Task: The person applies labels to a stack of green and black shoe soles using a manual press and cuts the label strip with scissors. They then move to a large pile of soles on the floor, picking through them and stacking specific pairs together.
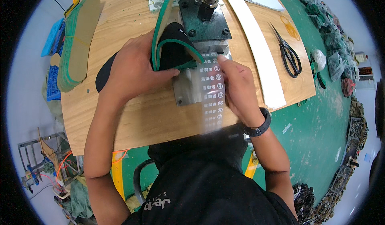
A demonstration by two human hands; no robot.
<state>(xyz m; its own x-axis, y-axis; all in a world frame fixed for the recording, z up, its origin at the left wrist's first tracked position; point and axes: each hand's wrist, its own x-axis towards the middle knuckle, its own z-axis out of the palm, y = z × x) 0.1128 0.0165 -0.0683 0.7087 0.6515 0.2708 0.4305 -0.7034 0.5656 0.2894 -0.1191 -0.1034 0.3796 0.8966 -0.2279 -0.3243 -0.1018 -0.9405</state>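
- One clear printed strip (211, 92) runs from the press (208, 22) toward the bench's (152, 121) near edge.
- Green-edged insole material (172, 32) (one piece or two, I cannot tell) bends upright beside the press.
- One pair of scissors (284, 44): right edge.
- Left hand (136, 66) grips the material, thumb outstretched, other fingertips hidden.
- Right hand (240, 84) curls nearly closed, pinching the strip.
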